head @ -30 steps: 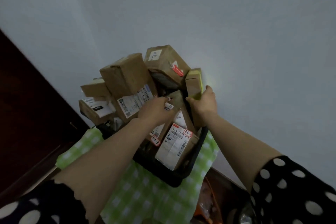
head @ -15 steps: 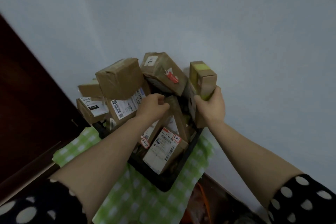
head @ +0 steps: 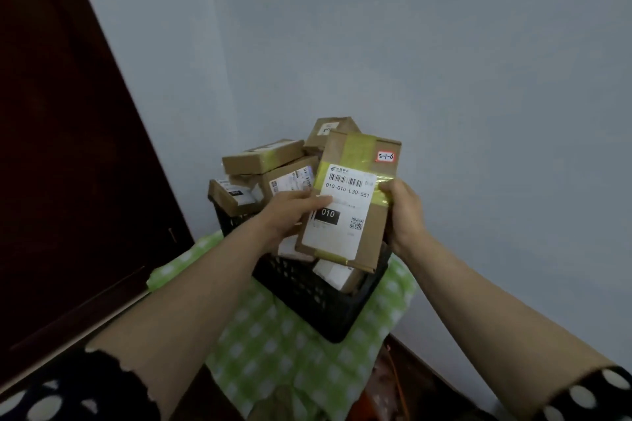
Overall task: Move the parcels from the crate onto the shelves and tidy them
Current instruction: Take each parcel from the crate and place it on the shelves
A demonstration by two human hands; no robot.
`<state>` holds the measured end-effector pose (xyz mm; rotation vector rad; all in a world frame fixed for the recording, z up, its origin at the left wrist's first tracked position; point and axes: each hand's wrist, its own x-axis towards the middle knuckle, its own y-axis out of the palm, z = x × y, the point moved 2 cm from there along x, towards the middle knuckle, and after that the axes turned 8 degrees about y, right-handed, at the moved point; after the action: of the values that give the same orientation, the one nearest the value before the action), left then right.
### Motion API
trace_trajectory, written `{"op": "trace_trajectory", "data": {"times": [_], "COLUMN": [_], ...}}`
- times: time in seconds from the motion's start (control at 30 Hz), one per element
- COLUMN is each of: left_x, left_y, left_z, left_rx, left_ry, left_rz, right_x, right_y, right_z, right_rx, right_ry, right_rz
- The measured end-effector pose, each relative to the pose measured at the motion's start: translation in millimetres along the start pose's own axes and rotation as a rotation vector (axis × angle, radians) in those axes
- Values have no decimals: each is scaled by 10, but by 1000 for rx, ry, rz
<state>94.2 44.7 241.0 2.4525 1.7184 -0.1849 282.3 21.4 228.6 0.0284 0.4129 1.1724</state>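
Cardboard parcel (head: 354, 178) above crate (head: 307, 297), clamped between left grip (head: 290, 212) and right grip (head: 405, 212) at side edges. Likely stiff, light; tape slippery.

There are one black crate (head: 307, 294), one green checked cloth (head: 273, 345), two hands (left hand (head: 290, 212), right hand (head: 405, 212)) and at least six cardboard parcels (head: 263, 157).
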Motion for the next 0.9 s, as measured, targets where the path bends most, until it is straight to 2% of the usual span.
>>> {"op": "trace_trajectory", "data": {"times": [0.07,0.13,0.2,0.27,0.6,0.9], "left_x": [-136,-246,-334,-392,-394,-517], "left_y": [-137,-260,-346,-394,-449,-658], "left_z": [152,415,722,947,923,889], "left_rx": [-44,-82,-149,-207,-138,-114], "left_ry": [-20,-42,-89,-124,-79,-66], "left_rz": [-62,-234,-397,-471,-517,-526], "right_x": [-63,-141,-219,-293,-200,-150], "right_y": [69,90,119,193,374,408], "right_z": [-191,-472,-723,-853,-764,-722], "right_rx": [-48,-172,-334,-383,-750,-814], "right_ry": [110,230,251,262,94,77], "right_rz": [81,135,164,177,258,246]}}
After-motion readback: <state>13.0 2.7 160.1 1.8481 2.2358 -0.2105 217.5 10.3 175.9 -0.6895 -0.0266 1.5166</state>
